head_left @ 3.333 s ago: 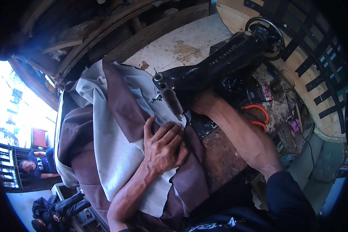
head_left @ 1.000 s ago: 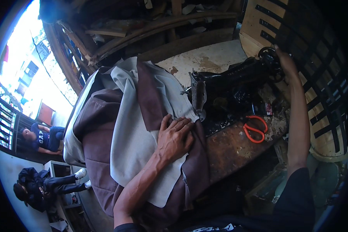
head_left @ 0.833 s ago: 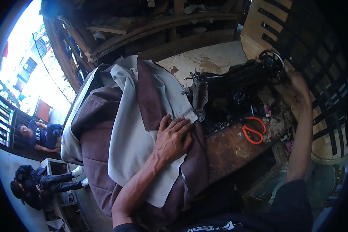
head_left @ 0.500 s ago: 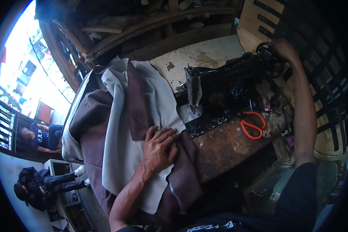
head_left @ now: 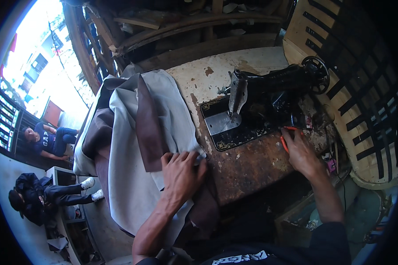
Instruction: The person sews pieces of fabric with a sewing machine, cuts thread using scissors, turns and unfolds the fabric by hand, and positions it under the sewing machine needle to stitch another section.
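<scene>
My left hand (head_left: 181,176) is closed on the near right edge of a large bundle of brown and pale grey leather-like material (head_left: 132,119). The bundle lies at the left, folded over itself, its pale side mostly up. To its right stands a black sewing machine (head_left: 269,84), its needle plate bare of material. At the machine's near right side my right hand (head_left: 303,152) has its fingers closed around the orange handles of a pair of scissors (head_left: 285,143). The scissors' blades cannot be seen.
A worn table (head_left: 247,172) carries the machine. Behind it is a wooden frame (head_left: 199,28); a slatted piece with black straps (head_left: 340,79) rises at the right. Two people sit at the left, one in a blue shirt (head_left: 48,139), one in dark clothes (head_left: 33,198).
My right hand has left the machine's handwheel and come down onto the orange scissors. The material has been drawn left, away from the needle, with my left hand on it.
</scene>
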`<state>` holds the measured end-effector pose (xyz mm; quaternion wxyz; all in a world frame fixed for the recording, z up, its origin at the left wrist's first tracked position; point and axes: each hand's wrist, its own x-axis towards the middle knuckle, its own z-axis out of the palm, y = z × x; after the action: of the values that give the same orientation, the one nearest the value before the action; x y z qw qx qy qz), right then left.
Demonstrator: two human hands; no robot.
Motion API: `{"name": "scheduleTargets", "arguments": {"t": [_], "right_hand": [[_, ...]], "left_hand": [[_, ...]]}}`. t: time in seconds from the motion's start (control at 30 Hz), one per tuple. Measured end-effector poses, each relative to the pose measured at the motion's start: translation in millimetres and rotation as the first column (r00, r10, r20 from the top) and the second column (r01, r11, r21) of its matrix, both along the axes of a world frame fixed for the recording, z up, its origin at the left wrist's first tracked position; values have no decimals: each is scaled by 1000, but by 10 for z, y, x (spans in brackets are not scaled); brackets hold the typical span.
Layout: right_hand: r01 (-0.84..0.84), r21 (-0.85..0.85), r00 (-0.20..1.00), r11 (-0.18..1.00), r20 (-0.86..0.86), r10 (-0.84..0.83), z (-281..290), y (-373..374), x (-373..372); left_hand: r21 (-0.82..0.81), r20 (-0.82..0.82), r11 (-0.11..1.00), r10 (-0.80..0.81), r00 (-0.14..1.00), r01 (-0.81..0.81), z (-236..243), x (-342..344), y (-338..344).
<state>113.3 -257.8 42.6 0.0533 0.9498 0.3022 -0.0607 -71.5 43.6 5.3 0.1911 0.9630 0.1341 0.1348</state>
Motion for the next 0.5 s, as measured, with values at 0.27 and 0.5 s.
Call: {"name": "scheduleTargets", "arguments": {"t": [0.27,0.5], "right_hand": [[637,534,483,557,-839,252,-124,-18,-279],[883,258,-22,392,-811,584,-340,751,-1301]], "left_hand": [[149,115,982,97,989,-114,-301,213,-120],[46,151,998,44,988,-51,-256,105,-100]]}}
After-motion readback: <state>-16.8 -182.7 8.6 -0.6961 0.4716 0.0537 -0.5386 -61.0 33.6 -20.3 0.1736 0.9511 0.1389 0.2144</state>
